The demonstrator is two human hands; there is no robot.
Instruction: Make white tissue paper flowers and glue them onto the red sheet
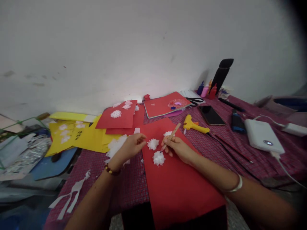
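My right hand [177, 147] pinches a pale wooden stick [174, 131], its lower end just above a white paper flower [158, 158]. This flower lies on a large red sheet [177, 188]. Two more white paper flowers lie on the sheet: one flower [153, 144] between my hands, and another flower [168, 134] partly hidden behind my right hand. My left hand [134, 143] hovers at the sheet's left edge, fingers loosely bent with a gap to the thumb and nothing visible in them. Under it, partly covered, is a pile of white paper pieces [116, 147].
A yellow glue gun [195, 124], phone [211, 115], red pencil [232, 148] and white power bank [263, 135] are on the right. Red cards [115, 119] with white flowers and yellow envelopes [88, 137] lie left. Scissors [195, 101] and small paint bottles [205, 91] stand behind.
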